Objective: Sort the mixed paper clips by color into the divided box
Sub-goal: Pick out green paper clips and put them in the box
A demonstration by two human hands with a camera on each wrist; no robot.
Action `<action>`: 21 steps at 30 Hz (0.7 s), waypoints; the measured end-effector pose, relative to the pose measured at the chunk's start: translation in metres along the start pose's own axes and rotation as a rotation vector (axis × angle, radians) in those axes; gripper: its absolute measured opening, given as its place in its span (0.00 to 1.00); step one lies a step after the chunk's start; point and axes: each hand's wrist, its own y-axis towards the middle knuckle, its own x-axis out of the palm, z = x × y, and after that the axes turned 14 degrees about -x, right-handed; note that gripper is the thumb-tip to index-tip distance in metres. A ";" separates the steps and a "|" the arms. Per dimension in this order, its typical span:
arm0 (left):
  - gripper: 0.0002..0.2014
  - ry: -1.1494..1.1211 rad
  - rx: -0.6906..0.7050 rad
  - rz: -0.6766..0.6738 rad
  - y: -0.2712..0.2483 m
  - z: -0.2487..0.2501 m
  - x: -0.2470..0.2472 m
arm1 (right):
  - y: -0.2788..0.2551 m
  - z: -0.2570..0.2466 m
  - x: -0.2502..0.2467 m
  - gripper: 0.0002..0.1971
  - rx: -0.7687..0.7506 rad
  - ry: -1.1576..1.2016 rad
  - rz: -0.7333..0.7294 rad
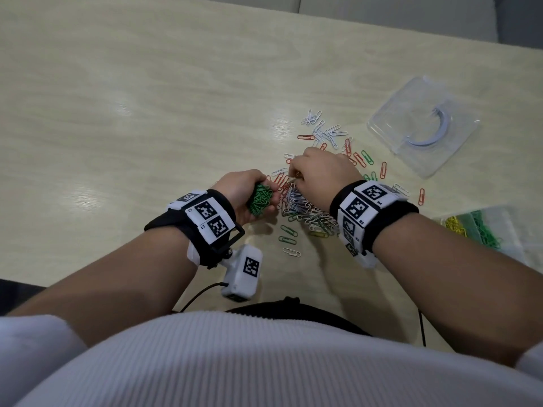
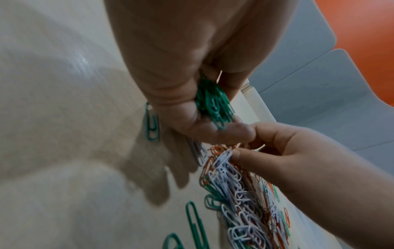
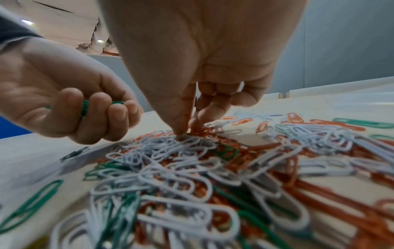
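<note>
My left hand (image 1: 245, 190) is curled round a bunch of green clips (image 1: 260, 198), fingers (image 3: 98, 109) wrapped tight so only a few wire ends show between them. My right hand (image 1: 320, 177) is down in the pile (image 1: 308, 211) on the tabletop (image 1: 132, 113), thumb and forefinger tips (image 3: 181, 123) pressed together at the near edge of the heap — whether they have a clip between them I cannot tell; the tangle hides it.

The pile is mostly white and red with some green and a little yellow, and loose clips lie scattered around it. The box (image 1: 484, 230) sits at my right, with yellow and green already in it; a clear lid (image 1: 423, 124) lies farther off.

I judge these clips light, stiff and slick — coated wire that slides under a fingertip and hooks its neighbours. Pulling one from the heap will likely drag others along. Best to take a clip by its rounded end, pinched flat across the loops, and lift slowly so hangers-on drop. The loose green ones near my left wrist (image 1: 289, 230) look easier than those buried. The bunch in my left hand is springy; any slack in the grip and some may slip out.
</note>
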 end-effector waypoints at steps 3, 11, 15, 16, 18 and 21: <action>0.15 0.004 0.007 0.007 0.000 0.000 0.001 | 0.001 -0.001 -0.001 0.08 -0.004 -0.028 -0.026; 0.16 0.011 0.011 0.020 -0.002 0.003 0.005 | -0.003 0.001 -0.002 0.10 0.030 -0.051 -0.060; 0.17 0.022 0.019 0.028 -0.003 0.002 0.008 | -0.013 0.002 -0.007 0.01 0.040 0.100 0.050; 0.16 0.028 0.019 0.034 -0.002 0.002 0.009 | -0.014 0.002 -0.009 0.02 0.049 0.128 0.075; 0.17 0.038 0.020 0.043 -0.002 0.001 0.010 | -0.016 0.005 -0.013 0.04 0.067 0.159 0.091; 0.17 0.039 0.019 0.036 -0.003 0.001 0.011 | -0.017 0.008 -0.019 0.10 0.068 0.152 0.076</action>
